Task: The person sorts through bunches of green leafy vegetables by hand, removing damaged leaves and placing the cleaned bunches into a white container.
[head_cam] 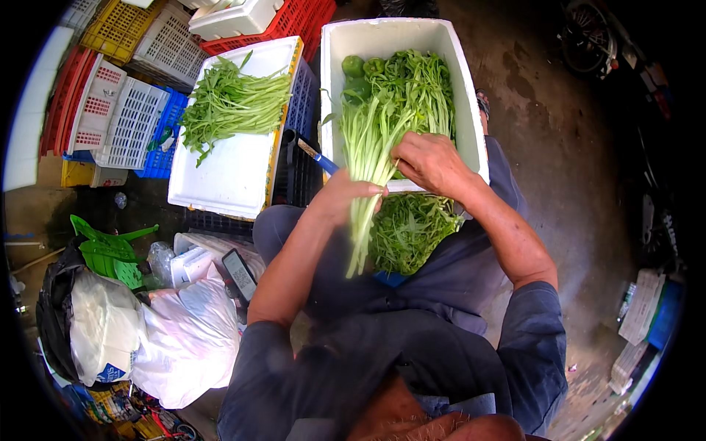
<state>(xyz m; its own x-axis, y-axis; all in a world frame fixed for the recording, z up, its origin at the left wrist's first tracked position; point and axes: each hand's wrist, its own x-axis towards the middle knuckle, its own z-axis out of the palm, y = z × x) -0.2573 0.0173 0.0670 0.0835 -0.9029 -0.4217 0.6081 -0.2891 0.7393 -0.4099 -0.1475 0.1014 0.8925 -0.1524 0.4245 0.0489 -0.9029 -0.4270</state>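
A bunch of leafy greens with long pale stems, resembling water spinach (367,149), slants over the near rim of a white foam box (471,110). My left hand (345,195), slightly blurred, grips it around the lower stems. From beside that hand sticks out a tool with a blue handle (326,164); whether the hand holds it I cannot tell. My right hand (433,162) has its fingers curled at the bunch's right side, pinching stems. Inside the box lie more greens (424,88) and green bell peppers (353,66). Below the rim, a heap of leaves (413,234) sits between my legs.
Left of the box, a white foam lid (220,173) bears another bunch of greens (237,105). Stacked plastic crates (129,121) stand beyond it. At lower left are white plastic bags (187,336), a phone (240,273) and a green plastic item (110,251).
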